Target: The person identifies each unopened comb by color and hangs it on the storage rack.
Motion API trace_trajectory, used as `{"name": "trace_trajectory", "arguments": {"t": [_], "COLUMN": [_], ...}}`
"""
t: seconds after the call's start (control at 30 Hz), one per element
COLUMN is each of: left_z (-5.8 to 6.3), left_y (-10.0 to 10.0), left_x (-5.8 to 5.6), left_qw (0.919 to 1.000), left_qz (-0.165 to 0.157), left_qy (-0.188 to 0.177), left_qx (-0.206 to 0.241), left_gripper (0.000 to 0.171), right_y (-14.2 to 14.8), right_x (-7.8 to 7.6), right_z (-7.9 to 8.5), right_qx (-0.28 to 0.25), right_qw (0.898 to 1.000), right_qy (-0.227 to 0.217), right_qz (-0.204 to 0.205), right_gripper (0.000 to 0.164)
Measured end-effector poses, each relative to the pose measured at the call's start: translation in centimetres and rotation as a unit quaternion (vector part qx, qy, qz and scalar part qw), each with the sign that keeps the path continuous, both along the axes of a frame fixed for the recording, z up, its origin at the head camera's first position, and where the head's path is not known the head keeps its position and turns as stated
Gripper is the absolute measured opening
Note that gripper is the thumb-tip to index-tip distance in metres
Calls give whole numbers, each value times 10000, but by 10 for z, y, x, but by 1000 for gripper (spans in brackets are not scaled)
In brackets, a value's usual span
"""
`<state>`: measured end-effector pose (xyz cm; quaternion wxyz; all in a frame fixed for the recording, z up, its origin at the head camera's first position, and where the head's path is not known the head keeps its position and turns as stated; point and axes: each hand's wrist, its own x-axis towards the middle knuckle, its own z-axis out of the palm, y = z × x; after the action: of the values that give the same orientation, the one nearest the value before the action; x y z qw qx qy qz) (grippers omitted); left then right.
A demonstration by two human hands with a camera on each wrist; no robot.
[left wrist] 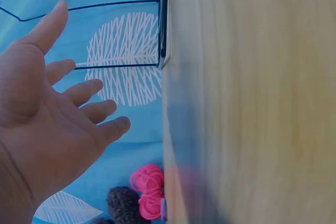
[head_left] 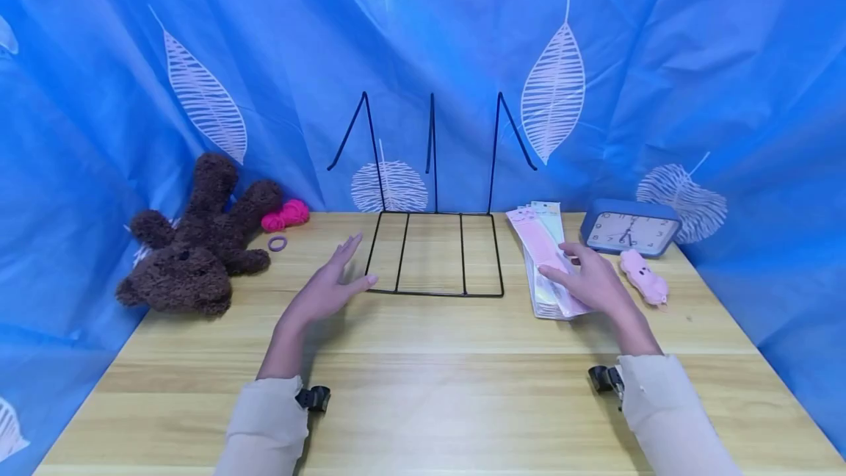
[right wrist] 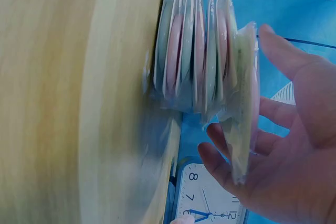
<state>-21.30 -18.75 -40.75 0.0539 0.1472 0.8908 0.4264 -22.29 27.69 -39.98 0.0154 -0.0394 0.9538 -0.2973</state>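
My right hand (head_left: 588,278) grips the pink flat plastic packet (head_left: 537,237) on top of a stack. In the right wrist view, its fingers curl round one edge of that packet (right wrist: 242,103) and the thumb is at the opposite side. Beneath lies the stack of clear-wrapped packets (right wrist: 181,51), showing pink and pale green contents. The top packet sits askew to the others. My left hand (head_left: 327,281), fingers spread and holding nothing, hovers by the left front corner of a black wire rack (head_left: 432,294). The left wrist view shows its palm (left wrist: 52,108) and fingers apart from the rack.
A blue clock (head_left: 631,228) stands right of the stack, with a small pink plush toy (head_left: 643,278) before it. Leftward lie a brown teddy bear (head_left: 198,248), pink yarn (head_left: 286,216) and a purple ring (head_left: 277,243). Behind the wooden table (head_left: 436,388) hangs a blue curtain (head_left: 449,42).
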Motion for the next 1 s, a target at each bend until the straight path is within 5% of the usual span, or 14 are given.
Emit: {"name": "trace_trajectory", "arguments": {"t": [0.27,0.77,1.0], "left_z": [-8,-26,-31], "left_y": [6,10,12], "left_x": [0,-5,-7], "left_qw": [10000,9986,9986], "left_qz": [13,43,-8], "left_qy": [-77,-358,-505], "left_qx": [37,381,145], "left_gripper": [83,68,68], "right_y": [10,27,35], "right_x": [-5,-1,2], "right_z": [-3,-2,-1], "right_qx": [51,-7,-363], "right_qw": [9998,9976,9946], "right_qy": [200,-657,-974], "right_qz": [20,-204,-65], "right_gripper": [78,74,69]}}
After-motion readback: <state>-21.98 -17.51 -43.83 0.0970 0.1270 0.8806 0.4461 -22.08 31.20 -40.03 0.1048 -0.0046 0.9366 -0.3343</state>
